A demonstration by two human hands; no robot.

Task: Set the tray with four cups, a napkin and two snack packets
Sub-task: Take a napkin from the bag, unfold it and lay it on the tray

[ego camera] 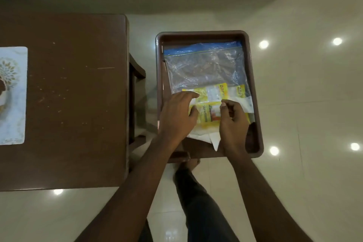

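A brown rectangular tray (204,35) stands to the right of a brown table. In it lies a clear zip bag (204,67) with a blue strip at its far end. Yellow snack packets (218,92) lie at the bag's near end, on a white napkin (214,139) whose corner points toward me. My left hand (176,116) rests on the packets with fingers spread, thumb against a yellow packet (205,115). My right hand (233,122) is curled over the packets' right side, fingertips pinched together; whether it grips anything I cannot tell. No cups are in view.
The brown table (74,94) fills the left, with a white patterned placemat (13,94) at its far left edge. The tray sits on a low stand over a glossy tiled floor (304,94) with light reflections. My leg and foot (188,165) show below the tray.
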